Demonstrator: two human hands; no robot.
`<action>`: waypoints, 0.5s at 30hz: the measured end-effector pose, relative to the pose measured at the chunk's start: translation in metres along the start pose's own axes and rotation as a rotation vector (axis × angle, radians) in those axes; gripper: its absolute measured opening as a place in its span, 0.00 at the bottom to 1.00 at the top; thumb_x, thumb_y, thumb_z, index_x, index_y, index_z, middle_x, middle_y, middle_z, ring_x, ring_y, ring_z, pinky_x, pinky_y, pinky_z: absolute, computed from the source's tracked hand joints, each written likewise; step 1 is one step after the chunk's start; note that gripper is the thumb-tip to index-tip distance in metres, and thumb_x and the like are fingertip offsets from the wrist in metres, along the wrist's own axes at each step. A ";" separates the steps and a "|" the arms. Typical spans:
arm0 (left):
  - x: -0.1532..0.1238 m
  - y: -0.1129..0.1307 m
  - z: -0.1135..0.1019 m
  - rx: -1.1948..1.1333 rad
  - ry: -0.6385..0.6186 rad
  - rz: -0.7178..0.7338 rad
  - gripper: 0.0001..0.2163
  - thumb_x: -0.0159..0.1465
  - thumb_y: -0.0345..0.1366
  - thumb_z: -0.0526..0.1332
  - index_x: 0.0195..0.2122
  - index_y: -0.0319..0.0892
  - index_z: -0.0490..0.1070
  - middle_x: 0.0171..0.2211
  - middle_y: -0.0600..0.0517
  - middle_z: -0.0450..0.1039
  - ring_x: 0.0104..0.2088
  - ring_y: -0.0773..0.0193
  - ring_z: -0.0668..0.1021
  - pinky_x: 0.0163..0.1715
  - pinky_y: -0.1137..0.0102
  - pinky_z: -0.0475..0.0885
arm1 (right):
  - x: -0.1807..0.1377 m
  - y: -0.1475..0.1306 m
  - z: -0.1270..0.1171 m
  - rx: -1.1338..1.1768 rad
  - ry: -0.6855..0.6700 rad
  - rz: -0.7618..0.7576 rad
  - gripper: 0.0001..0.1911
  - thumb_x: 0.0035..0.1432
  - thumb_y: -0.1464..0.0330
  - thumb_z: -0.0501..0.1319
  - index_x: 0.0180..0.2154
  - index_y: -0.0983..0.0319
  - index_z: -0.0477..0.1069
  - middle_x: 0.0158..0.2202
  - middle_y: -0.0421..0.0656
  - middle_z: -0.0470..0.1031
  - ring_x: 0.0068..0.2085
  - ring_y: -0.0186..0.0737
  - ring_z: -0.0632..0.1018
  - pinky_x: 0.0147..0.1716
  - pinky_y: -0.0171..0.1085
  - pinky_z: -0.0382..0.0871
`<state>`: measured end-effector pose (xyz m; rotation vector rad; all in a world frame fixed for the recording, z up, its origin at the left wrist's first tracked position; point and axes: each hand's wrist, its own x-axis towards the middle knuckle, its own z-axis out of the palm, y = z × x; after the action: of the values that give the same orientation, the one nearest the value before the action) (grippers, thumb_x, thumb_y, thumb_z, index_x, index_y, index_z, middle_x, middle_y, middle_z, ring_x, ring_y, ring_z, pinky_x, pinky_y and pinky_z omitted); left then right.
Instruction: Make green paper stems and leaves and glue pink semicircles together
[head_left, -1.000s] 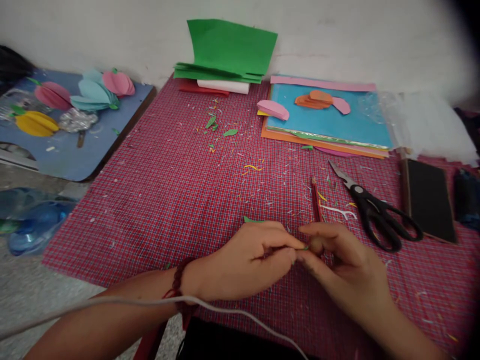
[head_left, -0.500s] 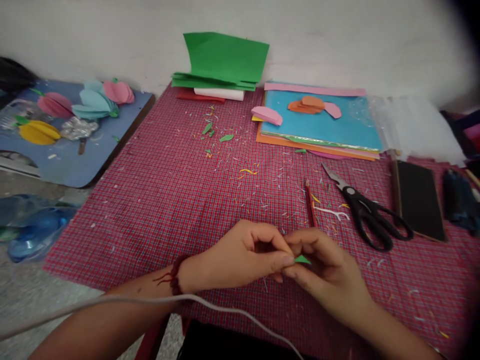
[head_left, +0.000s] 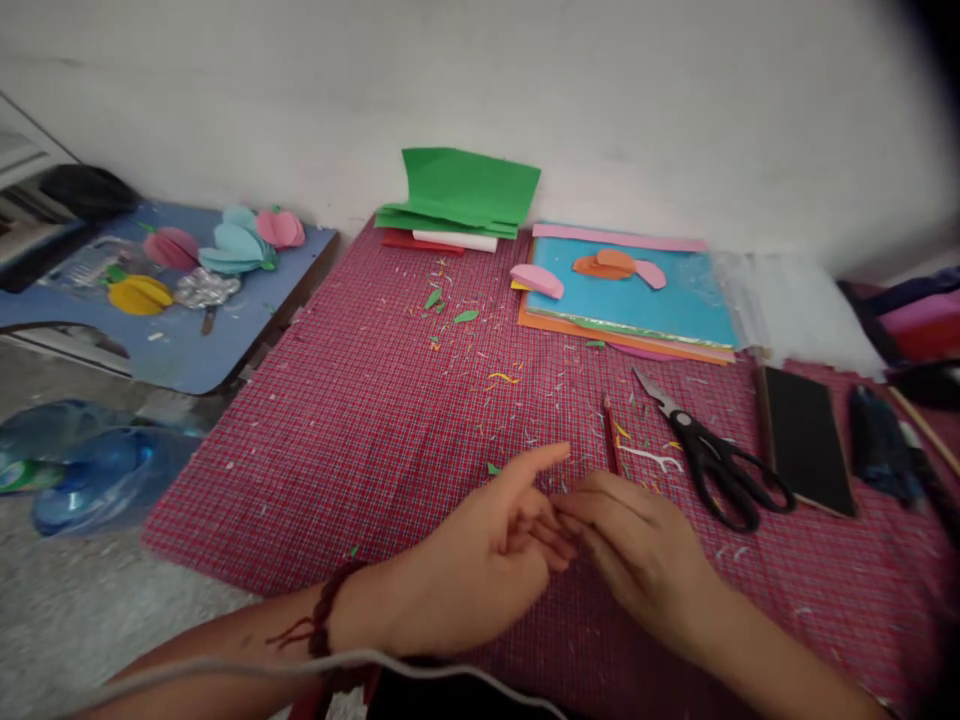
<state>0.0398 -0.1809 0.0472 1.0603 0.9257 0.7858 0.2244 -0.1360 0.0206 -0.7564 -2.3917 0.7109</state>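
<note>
My left hand [head_left: 480,560] is turned partly palm up above the cloth, one finger stretched out and the others loosely curled, nothing visible in it. Against its fingertips, my right hand [head_left: 637,550] has its fingers pressed together; whatever they may hold is hidden. A small green paper scrap [head_left: 493,468] lies on the checked tablecloth [head_left: 330,440] just beyond my left hand. Beyond my right hand rests a dark red pencil [head_left: 611,435], and right of it lie black-handled scissors [head_left: 712,450], slightly apart.
Folded green paper [head_left: 469,190] leans against the wall. Orange and pink cut pieces lie on a stack with a blue sheet [head_left: 637,300]. A black notebook [head_left: 806,435] is at the right. Paper fruits stand on a blue board [head_left: 195,370] at the left. A cable [head_left: 405,665] crosses in front.
The green paper piece pinched between both hands no longer shows there. My left hand has opened and turned, one finger extended; a green scrap now shows beyond it. The view has tilted up.
</note>
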 end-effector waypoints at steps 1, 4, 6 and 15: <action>0.003 0.002 -0.003 -0.049 0.014 -0.006 0.33 0.58 0.22 0.52 0.65 0.40 0.47 0.39 0.47 0.73 0.40 0.62 0.78 0.44 0.63 0.72 | 0.007 -0.002 -0.002 -0.059 -0.042 -0.015 0.11 0.66 0.73 0.50 0.37 0.63 0.70 0.31 0.46 0.73 0.31 0.38 0.73 0.28 0.37 0.68; 0.009 0.012 -0.024 0.034 0.054 0.006 0.34 0.59 0.23 0.52 0.66 0.43 0.44 0.42 0.47 0.74 0.41 0.62 0.78 0.42 0.64 0.73 | 0.040 -0.003 -0.006 -0.119 -0.167 -0.006 0.14 0.67 0.69 0.48 0.38 0.65 0.71 0.33 0.48 0.73 0.33 0.41 0.74 0.32 0.39 0.69; 0.011 0.018 -0.046 0.280 0.122 0.055 0.33 0.61 0.25 0.53 0.67 0.47 0.45 0.46 0.47 0.74 0.42 0.62 0.78 0.41 0.64 0.73 | 0.070 0.006 -0.008 -0.095 -0.241 -0.014 0.16 0.68 0.64 0.49 0.38 0.64 0.72 0.35 0.48 0.73 0.37 0.42 0.75 0.36 0.41 0.69; 0.017 -0.008 -0.147 1.394 0.475 0.270 0.14 0.67 0.33 0.53 0.53 0.39 0.68 0.51 0.43 0.71 0.52 0.54 0.72 0.54 0.53 0.67 | 0.193 0.139 -0.014 -0.256 0.176 0.242 0.35 0.48 0.66 0.70 0.57 0.64 0.63 0.57 0.57 0.65 0.57 0.61 0.65 0.55 0.55 0.56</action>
<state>-0.0859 -0.1146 0.0049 2.2855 1.8535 0.5487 0.1469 0.0894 0.0072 -1.1791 -2.2766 0.4109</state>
